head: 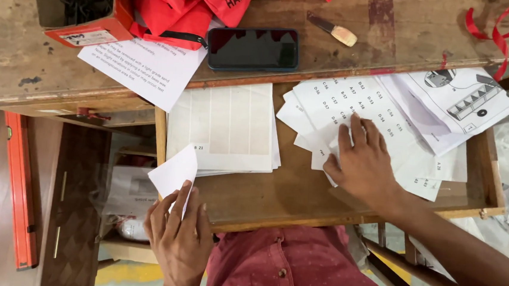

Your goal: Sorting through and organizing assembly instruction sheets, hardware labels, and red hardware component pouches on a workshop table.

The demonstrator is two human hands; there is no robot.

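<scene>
My left hand (179,236) grips a small white paper sheet (173,171) by its lower edge, just off the left corner of an open wooden drawer (262,200). My right hand (363,165) presses flat, fingers spread, on a fanned pile of white label sheets (352,105) printed with small codes, inside the drawer's right half. A neat stack of blank label sheets (223,126) lies in the drawer's left half, between my two hands.
On the worn desk top (406,28) above the drawer lie a dark phone (253,48), red fabric bags (187,1), a red box (82,5), a printed sheet (137,63) and a small knife (333,30). Diagram sheets (460,98) overhang at right. An orange level (20,186) stands at left.
</scene>
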